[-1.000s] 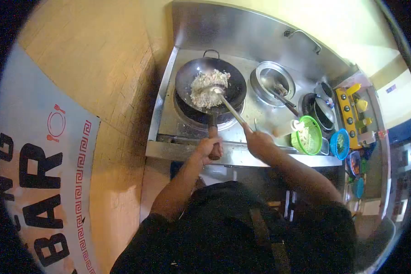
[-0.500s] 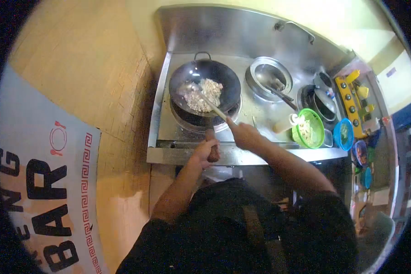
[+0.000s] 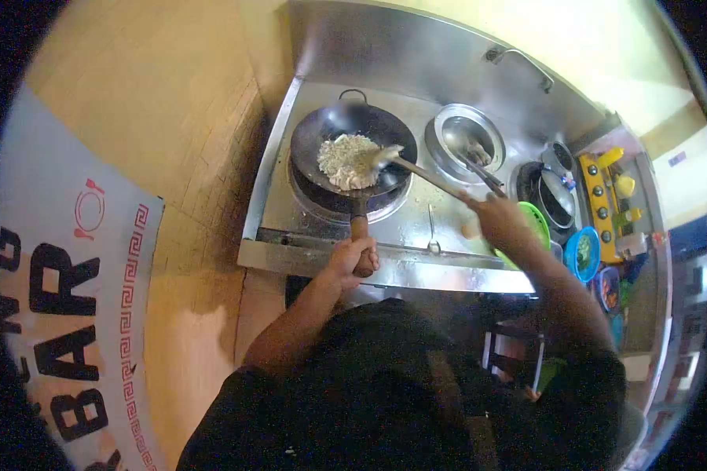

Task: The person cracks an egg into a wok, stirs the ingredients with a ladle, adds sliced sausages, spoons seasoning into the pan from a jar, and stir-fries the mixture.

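Note:
My left hand (image 3: 352, 261) is wrapped round the wooden handle (image 3: 359, 228) of a dark wok (image 3: 310, 141). The wok sits on a burner at the left of the steel stove. Pale rice-like food (image 3: 346, 159) lies in its middle. My right hand (image 3: 501, 222) is closed round the end of a long-handled ladle (image 3: 432, 177). The ladle's head is at the right inside edge of the wok, beside the food.
Right of the wok stands a metal pot (image 3: 446, 161) with a utensil in it. Further right are a green basket (image 3: 536, 224), partly behind my right hand, a blue basket (image 3: 583, 255), and a lidded pan (image 3: 556, 196). A wrench-like tool (image 3: 432, 235) lies on the stove.
The ladle and my right hand have moved right, its head going from the wok's left side to the right edge. The food has shifted within the wok. My left hand keeps its hold.

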Demonstrator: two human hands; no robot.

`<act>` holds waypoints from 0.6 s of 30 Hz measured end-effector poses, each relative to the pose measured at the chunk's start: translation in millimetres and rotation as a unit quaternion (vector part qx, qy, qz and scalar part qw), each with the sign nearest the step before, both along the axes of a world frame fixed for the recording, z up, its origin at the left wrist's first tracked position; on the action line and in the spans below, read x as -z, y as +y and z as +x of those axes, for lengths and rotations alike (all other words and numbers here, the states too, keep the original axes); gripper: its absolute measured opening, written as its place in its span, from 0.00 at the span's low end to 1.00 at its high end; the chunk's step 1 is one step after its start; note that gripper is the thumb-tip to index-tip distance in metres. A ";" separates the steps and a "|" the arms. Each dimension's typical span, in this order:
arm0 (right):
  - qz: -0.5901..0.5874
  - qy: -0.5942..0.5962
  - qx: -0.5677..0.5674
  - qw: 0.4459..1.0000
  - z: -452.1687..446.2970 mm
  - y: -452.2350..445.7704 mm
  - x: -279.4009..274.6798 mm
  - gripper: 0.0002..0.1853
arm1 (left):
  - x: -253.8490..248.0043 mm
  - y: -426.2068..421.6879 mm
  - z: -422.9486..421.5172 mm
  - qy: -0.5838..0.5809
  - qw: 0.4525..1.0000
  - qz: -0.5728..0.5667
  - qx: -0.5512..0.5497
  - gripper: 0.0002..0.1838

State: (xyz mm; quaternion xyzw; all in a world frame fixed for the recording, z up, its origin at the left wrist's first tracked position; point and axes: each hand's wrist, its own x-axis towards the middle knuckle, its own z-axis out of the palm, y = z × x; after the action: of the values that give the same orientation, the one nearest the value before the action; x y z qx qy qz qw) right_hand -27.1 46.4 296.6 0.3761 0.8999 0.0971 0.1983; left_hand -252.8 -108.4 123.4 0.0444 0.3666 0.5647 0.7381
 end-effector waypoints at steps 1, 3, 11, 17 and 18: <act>-0.029 0.043 0.024 0.998 -1.2 11.3 35.9 0.29 | 10.9 1.4 0.7 -0.002 1.000 -0.001 0.004 0.06; -0.128 0.150 0.094 0.976 -4.9 35.4 76.9 0.31 | 23.9 7.5 -4.9 -0.020 1.000 0.000 -0.005 0.05; -0.338 0.322 0.260 0.845 -78.3 24.3 99.3 0.29 | 47.5 -0.8 -15.4 0.006 0.999 -0.014 -0.035 0.07; -0.364 0.365 0.268 0.814 -93.5 8.5 102.9 0.26 | 59.6 1.3 -18.1 0.046 0.999 -0.018 -0.016 0.07; -0.443 0.408 0.303 0.739 -86.6 12.1 99.4 0.24 | 57.7 1.0 -20.4 0.047 0.998 -0.026 -0.021 0.07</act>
State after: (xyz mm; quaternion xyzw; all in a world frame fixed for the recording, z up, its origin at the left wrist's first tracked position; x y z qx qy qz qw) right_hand -113.7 58.5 197.2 0.5027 0.6744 -0.5402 -0.0247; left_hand -273.2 -107.4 65.7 0.0446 0.4162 0.5675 0.7091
